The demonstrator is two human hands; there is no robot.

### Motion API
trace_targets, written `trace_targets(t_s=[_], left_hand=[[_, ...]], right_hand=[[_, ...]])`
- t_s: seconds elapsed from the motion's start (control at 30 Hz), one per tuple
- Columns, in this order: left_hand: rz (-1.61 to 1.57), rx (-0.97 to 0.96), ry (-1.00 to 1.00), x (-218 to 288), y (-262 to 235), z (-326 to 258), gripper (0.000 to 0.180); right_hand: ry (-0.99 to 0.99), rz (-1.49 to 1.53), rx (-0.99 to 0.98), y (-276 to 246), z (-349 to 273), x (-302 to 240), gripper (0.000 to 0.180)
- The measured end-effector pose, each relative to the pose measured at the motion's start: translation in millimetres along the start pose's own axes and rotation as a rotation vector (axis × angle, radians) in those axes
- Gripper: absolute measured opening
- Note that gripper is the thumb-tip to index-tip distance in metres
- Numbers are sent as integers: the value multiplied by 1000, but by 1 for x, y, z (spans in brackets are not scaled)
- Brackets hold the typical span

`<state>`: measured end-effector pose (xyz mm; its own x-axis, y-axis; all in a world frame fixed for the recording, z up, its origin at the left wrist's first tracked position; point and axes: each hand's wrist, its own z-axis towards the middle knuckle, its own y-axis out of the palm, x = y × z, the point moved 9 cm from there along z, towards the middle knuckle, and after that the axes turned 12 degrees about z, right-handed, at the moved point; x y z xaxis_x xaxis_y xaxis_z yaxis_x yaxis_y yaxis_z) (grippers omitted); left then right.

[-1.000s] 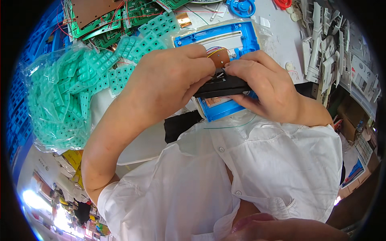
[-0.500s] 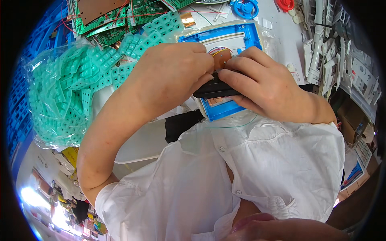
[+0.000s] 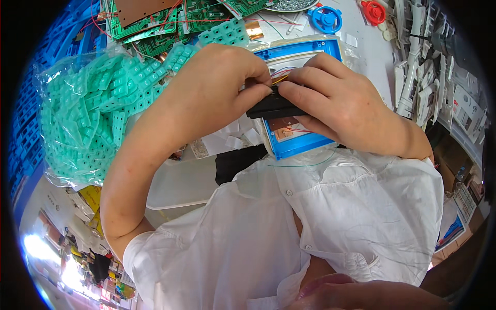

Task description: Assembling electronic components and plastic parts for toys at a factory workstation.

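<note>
My right hand [image 3: 338, 103] grips a long black plastic part [image 3: 274, 107], fingers bent over its upper edge. At the part's left end my left hand [image 3: 219, 85] pinches with thumb and forefinger; whatever sits between those fingertips is too small or hidden to name. Thin yellow and coloured wires [image 3: 280, 78] run between the two hands. Beneath them lies a blue rectangular plastic housing [image 3: 302, 148] with a pale inside. A brown circuit board piece [image 3: 281, 124] and a copper-coloured patch show in it, below the black part.
To the left lies a clear bag of mint-green rubber keypads [image 3: 82, 124]. Green circuit boards [image 3: 201, 23] with red wires are piled behind. A metal dish of small parts [image 3: 292, 4], blue [image 3: 326, 19] and red [image 3: 373, 12] plastic rings stand at the back. White plastic pieces [image 3: 426, 98] crowd the right.
The brown disc that showed between my hands is now out of sight. My left fingers have shifted onto the black part's end, and the black part now shows more of its face.
</note>
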<state>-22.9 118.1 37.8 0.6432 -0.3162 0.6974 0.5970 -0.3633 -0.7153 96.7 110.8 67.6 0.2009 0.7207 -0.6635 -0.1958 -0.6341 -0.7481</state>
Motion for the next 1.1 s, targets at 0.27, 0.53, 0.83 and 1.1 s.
trace_targets(t_s=[0.27, 0.53, 0.83, 1.1], left_hand=[[-130, -251, -336, -17, 12, 6, 24], [-182, -283, -344, -19, 16, 14, 18], [-117, -257, -247, -12, 17, 12, 13], [-162, -259, -276, -15, 22, 10, 13]], right_hand=[[8, -22, 13, 0, 0, -1, 60], [7, -21, -9, 0, 2, -2, 60], [-17, -181, 2, 5, -1, -16, 56], [16, -374, -12, 10, 0, -29, 54]])
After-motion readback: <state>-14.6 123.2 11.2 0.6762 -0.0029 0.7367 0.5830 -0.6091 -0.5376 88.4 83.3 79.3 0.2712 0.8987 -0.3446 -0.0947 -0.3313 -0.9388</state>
